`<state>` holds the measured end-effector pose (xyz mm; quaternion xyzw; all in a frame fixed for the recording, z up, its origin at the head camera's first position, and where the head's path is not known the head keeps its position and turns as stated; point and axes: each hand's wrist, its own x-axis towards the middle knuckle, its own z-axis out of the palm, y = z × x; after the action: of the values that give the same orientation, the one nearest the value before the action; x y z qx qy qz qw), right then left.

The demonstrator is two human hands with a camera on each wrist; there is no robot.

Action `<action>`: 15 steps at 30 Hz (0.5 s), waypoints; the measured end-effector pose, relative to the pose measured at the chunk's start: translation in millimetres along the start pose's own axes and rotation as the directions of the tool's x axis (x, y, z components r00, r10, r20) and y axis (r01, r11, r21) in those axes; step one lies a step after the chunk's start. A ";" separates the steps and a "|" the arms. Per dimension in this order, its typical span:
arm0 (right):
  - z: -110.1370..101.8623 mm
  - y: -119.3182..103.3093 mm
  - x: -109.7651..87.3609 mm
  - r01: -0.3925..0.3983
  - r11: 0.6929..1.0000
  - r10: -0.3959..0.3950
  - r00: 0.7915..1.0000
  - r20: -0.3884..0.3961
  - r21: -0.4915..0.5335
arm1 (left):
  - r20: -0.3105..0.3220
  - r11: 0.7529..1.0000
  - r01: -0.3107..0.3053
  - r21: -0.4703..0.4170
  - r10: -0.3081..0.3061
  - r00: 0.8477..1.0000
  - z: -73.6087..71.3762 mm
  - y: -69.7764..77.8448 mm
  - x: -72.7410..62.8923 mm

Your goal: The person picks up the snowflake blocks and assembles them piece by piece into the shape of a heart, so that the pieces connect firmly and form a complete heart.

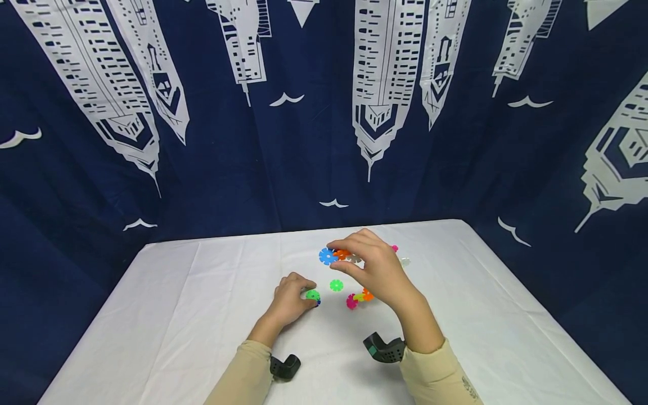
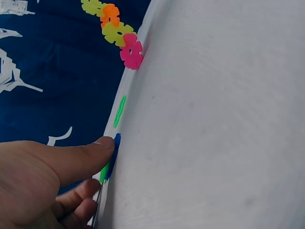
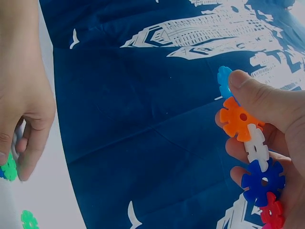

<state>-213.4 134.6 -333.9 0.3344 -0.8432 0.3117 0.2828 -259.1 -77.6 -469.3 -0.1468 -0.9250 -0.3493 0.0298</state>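
My right hand (image 1: 372, 264) is raised above the table, pinching a chain of interlocked snowflake discs between thumb and fingers. In the right wrist view the chain runs from a light blue disc (image 3: 224, 82) through an orange disc (image 3: 237, 118), a white disc (image 3: 257, 148) and a dark blue disc (image 3: 263, 182) to a red disc (image 3: 271, 212) across the palm. My left hand (image 1: 291, 298) is low at the tabletop, with thumb and fingers around a green snowflake disc (image 1: 313, 295). A dark blue disc (image 2: 114, 155) lies against that green one, under the thumb.
A loose green disc (image 1: 336, 285) lies on the white table (image 1: 202, 315) between the hands. Nearer the right forearm is a short chain of discs with a pink disc (image 1: 351, 301), yellow and orange. Behind the table hangs a navy curtain (image 1: 263, 169) with white buildings.
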 end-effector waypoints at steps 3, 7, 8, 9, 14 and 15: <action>0.0 -0.5 0.3 -0.004 1.000 0.004 1.000 0.004 0.000 | -0.009 1.000 0.025 0.016 -0.025 1.000 -0.6 0.4 -0.2; -0.4 -1.6 0.0 -0.013 1.000 0.013 1.000 0.013 -0.002 | -0.011 0.999 0.040 0.018 -0.039 0.999 -0.9 0.1 -0.6; -0.5 -1.9 0.0 -0.014 1.000 0.014 1.000 0.015 -0.002 | -0.013 0.999 0.037 0.019 -0.036 0.999 -1.1 0.1 -0.7; -0.5 -2.0 -0.1 -0.014 1.000 0.014 1.000 0.015 -0.003 | -0.016 0.999 0.030 0.022 -0.029 0.999 -1.4 -0.1 -0.7; -1.2 -2.5 0.2 -0.017 1.000 0.017 1.000 0.018 -0.004 | -0.021 1.000 0.017 -0.014 -0.017 1.000 -4.3 -0.1 0.4; -1.2 -2.7 0.3 -0.019 1.000 0.019 1.000 0.019 -0.004 | -0.022 0.999 0.018 -0.038 -0.019 1.000 -4.9 0.0 0.9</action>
<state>-211.2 133.8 -332.0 0.3288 -0.8496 0.3095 0.2724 -260.2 -80.6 -465.4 -0.1349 -0.9192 -0.3685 0.0340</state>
